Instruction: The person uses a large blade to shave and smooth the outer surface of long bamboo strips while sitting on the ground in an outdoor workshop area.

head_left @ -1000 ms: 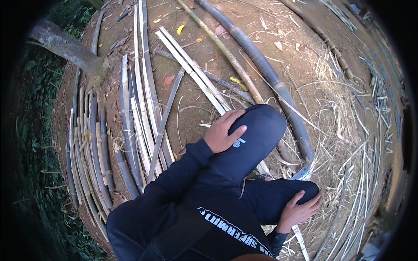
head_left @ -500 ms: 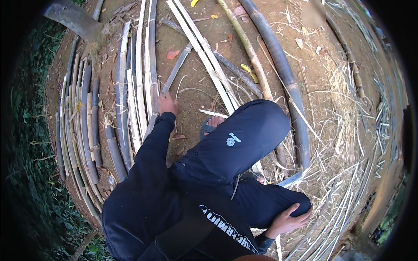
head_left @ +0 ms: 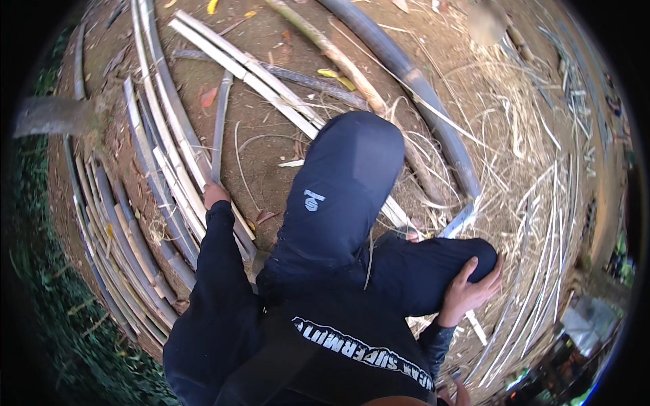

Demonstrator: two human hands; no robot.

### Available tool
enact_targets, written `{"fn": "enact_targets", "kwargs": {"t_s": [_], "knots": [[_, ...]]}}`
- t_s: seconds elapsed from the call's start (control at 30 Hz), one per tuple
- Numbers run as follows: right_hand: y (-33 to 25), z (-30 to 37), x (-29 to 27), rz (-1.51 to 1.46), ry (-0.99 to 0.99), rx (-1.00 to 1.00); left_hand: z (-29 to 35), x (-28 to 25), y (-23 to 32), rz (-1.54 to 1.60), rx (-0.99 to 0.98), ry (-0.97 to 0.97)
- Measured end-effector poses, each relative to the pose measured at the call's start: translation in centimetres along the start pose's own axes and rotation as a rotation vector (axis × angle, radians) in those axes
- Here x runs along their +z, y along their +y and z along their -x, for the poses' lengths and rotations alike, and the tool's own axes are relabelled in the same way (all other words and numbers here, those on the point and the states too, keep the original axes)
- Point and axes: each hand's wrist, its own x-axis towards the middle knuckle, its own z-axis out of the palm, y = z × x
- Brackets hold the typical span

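Note:
My left hand (head_left: 217, 194) is closed round the near end of a narrow grey split bamboo strip (head_left: 219, 128), whose far end reaches the thin dark pole lying crosswise. Close by on its left is a row of long split bamboo lengths (head_left: 172, 125), pale inside and dark outside. My right hand (head_left: 470, 291) rests on my bent right knee with its fingers apart, holding nothing. A flat bluish blade-like piece (head_left: 459, 220) lies on the ground near that knee; part of it is hidden behind my leg.
Two pale split lengths (head_left: 250, 78) slant toward my raised knee (head_left: 352, 176). Beyond them lie a thin brown pole (head_left: 332, 51) and a thick dark bamboo pole (head_left: 406, 71). Shavings (head_left: 514, 128) and thin strips (head_left: 535, 298) cover the right. More poles (head_left: 125, 227) and a tree trunk (head_left: 57, 116) are at left.
My view has swung, so the ground things sit farther left. My left hand has come nearer the split lengths, still at the strip's end. The right hand stays on the knee.

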Motion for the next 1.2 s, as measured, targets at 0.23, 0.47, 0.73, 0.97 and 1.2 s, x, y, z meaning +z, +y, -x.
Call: {"fn": "enact_targets", "kwargs": {"t_s": [0.23, 0.47, 0.73, 0.97, 1.2], "knots": [[1.6, 0.7, -1.1, -0.171, 0.093, 0.095, -2.4, -5.5, 5.8, 0.073, 0.365, 0.353], [4.0, 2.7, -2.2, -0.344, 0.325, 0.277, 5.1, -25.1, 24.3, 1.206, 0.782, -0.538], [5.7, 5.5, -3.6, -0.340, 0.201, 0.390, 13.4, -29.3, 29.6, 0.618, 1.352, -0.255], [8.9, 8.7, -1.4, -0.742, 0.261, 0.564, 16.1, -29.3, 28.9, 0.338, 1.394, 0.129], [16.4, 18.2, 13.6, -0.330, -0.197, 0.843, 19.1, -28.0, 26.5, -0.042, 1.312, 0.592]]}}
